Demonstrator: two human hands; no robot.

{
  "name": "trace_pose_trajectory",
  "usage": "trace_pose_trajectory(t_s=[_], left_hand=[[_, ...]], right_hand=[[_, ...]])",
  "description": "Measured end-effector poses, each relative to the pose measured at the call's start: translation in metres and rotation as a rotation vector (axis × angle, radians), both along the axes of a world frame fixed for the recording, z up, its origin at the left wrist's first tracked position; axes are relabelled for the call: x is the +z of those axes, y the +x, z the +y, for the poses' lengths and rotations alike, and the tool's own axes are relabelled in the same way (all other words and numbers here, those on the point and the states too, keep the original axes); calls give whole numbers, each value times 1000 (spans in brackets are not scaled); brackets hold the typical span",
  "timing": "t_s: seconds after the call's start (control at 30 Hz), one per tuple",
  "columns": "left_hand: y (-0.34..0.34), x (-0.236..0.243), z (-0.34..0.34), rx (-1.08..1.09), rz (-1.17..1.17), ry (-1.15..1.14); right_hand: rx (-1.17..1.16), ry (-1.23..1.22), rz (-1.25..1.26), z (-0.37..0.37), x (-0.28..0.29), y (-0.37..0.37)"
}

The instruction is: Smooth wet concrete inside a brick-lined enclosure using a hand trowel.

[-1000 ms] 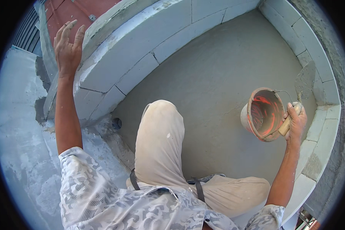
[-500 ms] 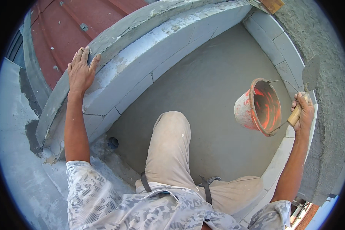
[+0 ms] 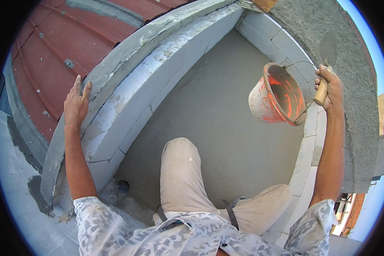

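Observation:
My left hand (image 3: 76, 102) is open, fingers apart, at the outer grey concrete ledge (image 3: 94, 102) beside the red roof; whether its palm rests on it is unclear. My right hand (image 3: 331, 90) grips the wooden handle of a trowel (image 3: 321, 91), whose mortar-stained blade points upward, together with the wire handle of a white bucket (image 3: 259, 100) with orange-red stains. The bucket hangs tilted at the right, its mouth facing right, over the grey basin floor. My bent legs in pale trousers are below.
White block walls (image 3: 264, 25) enclose the smooth grey floor (image 3: 192, 94), which has a pipe hole (image 3: 123, 186) at lower left. A red metal roof (image 3: 55, 42) lies beyond the left ledge, rough plaster (image 3: 354, 141) beyond the right wall, and a wooden piece (image 3: 264, 5) at the top.
The view has shifted, showing more roof and sky. My left hand came down to the ledge and sits farther left than half a second ago. The bucket and trowel appear higher in the picture.

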State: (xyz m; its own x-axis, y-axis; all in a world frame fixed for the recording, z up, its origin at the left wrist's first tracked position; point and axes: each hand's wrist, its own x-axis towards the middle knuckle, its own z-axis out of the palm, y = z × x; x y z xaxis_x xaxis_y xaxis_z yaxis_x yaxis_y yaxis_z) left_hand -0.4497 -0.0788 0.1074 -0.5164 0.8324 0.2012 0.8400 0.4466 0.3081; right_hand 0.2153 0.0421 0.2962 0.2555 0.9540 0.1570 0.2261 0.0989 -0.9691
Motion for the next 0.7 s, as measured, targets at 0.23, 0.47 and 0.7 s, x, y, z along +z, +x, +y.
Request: trace_pose_trajectory(t_s=[0.23,0.47,0.7], left_hand=[[-13,0,6,-67,-38,-24],[-23,-11,3,-32,54,-45],[-31,-20,2,-44,115,-57]], right_hand=[[38,75,25,5,14,13],[62,-1,223,-53,-74,-6],[190,-139,352,-93,-177,-20]])
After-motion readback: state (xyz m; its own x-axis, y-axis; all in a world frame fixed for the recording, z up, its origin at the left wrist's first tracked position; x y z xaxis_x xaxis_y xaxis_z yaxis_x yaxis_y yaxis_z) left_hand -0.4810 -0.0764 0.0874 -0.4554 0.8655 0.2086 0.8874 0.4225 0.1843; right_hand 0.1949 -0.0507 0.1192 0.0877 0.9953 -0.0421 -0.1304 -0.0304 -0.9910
